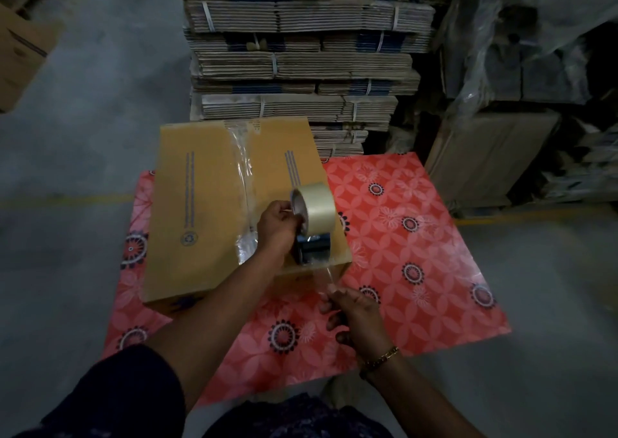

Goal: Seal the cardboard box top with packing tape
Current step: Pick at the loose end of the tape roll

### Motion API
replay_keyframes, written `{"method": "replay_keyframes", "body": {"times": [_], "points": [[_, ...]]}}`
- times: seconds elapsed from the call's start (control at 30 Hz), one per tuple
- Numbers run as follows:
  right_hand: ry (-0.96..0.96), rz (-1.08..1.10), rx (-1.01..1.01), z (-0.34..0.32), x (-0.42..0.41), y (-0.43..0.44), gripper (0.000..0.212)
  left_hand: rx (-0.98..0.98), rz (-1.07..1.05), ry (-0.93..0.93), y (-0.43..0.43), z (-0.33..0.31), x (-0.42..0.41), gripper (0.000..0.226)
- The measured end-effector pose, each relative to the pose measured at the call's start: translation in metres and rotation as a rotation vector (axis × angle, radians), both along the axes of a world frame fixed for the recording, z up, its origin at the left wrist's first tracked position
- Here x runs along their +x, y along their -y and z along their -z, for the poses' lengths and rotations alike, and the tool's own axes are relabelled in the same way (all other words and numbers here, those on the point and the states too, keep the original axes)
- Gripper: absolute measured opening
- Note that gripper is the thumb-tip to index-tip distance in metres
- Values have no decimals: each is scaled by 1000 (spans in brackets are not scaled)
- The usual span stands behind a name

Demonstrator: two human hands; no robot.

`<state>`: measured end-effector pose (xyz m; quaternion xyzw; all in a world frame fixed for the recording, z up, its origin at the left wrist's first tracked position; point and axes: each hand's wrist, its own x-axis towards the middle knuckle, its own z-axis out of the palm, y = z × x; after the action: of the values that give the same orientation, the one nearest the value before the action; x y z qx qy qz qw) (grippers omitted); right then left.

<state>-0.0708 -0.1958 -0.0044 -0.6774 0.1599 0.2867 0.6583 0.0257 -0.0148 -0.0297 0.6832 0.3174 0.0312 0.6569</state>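
So the cardboard box [214,210] sits closed on a surface covered with a red flowery cloth [418,237], clear tape [245,183] already running down its middle seam. The left hand [277,225] is wrapped around a tape dispenser [312,233] at the box's near right corner. The right hand [354,314] is just below that corner, fingers pinching the loose end of the tape strip [326,275] pulled from the dispenser. Bundles of flat cardboard [301,53] are stacked behind.
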Motion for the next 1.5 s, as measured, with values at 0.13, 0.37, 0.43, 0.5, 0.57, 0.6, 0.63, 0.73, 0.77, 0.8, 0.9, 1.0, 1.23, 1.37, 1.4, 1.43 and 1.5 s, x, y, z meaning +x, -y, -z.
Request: {"method": "replay_keyframes", "body": {"times": [0.13, 0.37, 0.43, 0.5, 0.57, 0.6, 0.63, 0.73, 0.77, 0.8, 0.9, 1.0, 1.23, 1.37, 1.4, 1.43, 1.5], "points": [[-14, -3, 20, 4, 6, -2, 20, 481, 175, -86, -15, 15, 3, 30], [-42, -7, 35, 12, 5, -9, 20, 985, 230, -144, -22, 20, -3, 42], [-33, 0, 40, 14, 5, -7, 23, 959, 210, -52, -25, 21, -19, 38], [-18, -4, 41, 16, 5, -6, 24, 947, 276, 158, -21, 22, -48, 31], [-8, -10, 38, 16, 6, -8, 24, 946, 431, 330, -8, 20, -85, 29], [-7, -13, 31, 16, 7, -8, 25, 943, 490, 370, -1, 20, -99, 28], [-7, -17, 26, 16, 7, -9, 25, 943, 526, 393, 6, 19, -110, 27], [-15, -33, 26, 16, 8, -12, 30, 939, 505, 431, 21, 24, -120, 21], [-19, -37, 26, 17, 8, -12, 32, 930, 480, 429, 23, 25, -118, 18], [-20, -39, 30, 17, 8, -12, 34, 923, 454, 426, 22, 27, -117, 15], [-33, -53, 41, 15, 9, -13, 40, 870, 406, 415, 21, 26, -113, 11], [-113, -72, 100, 11, 10, -10, 59, 772, 371, 429, 25, 23, -112, 12], [507, -109, -172, 40, 17, 37, 20, 541, 285, 408, 28, 21, -115, 22], [801, -302, -367, 41, 33, 38, 30, 505, 278, 359, 27, 20, -115, 18], [861, -351, -403, 41, 37, 36, 27, 507, 279, 354, 28, 20, -115, 16], [904, -397, -434, 40, 41, 33, 23, 508, 283, 349, 28, 20, -115, 12], [961, -459, -481, 40, 46, 27, 20, 518, 294, 345, 28, 21, -115, 13]]}}
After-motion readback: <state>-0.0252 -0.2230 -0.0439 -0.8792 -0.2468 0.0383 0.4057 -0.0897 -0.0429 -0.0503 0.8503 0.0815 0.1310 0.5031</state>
